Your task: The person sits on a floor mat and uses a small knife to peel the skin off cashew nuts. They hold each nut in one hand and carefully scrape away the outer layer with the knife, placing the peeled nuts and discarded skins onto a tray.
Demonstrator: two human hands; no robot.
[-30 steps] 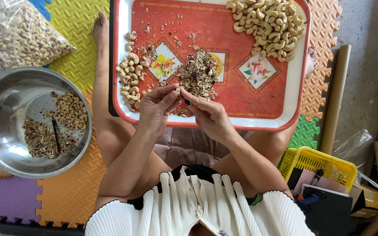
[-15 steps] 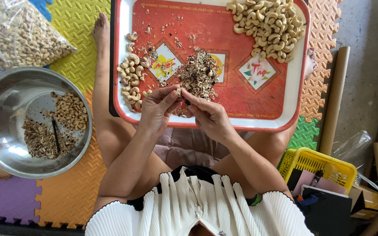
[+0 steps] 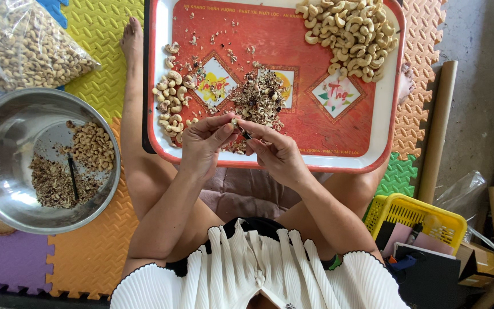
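A red tray with a white rim [image 3: 385, 114] rests on my lap. My left hand [image 3: 204, 143] pinches a single cashew nut [image 3: 234, 122] over the tray's near edge. My right hand [image 3: 275, 151] holds a small dark blade [image 3: 243, 133] against that nut. Just beyond my fingers lies a heap of brown skin peelings [image 3: 261, 97]. Peeled pale cashews [image 3: 170, 100] sit in a small pile at the tray's left side. A larger pile of cashews [image 3: 353, 31] fills the far right corner.
A steel bowl [image 3: 7, 131] at left holds cashews, peelings and a dark stick. A clear bag of cashews [image 3: 27, 48] lies beyond it. Coloured foam mats [image 3: 87, 252] cover the floor. A yellow basket [image 3: 415, 220], cardboard tubes [image 3: 435, 131] and boxes stand at right.
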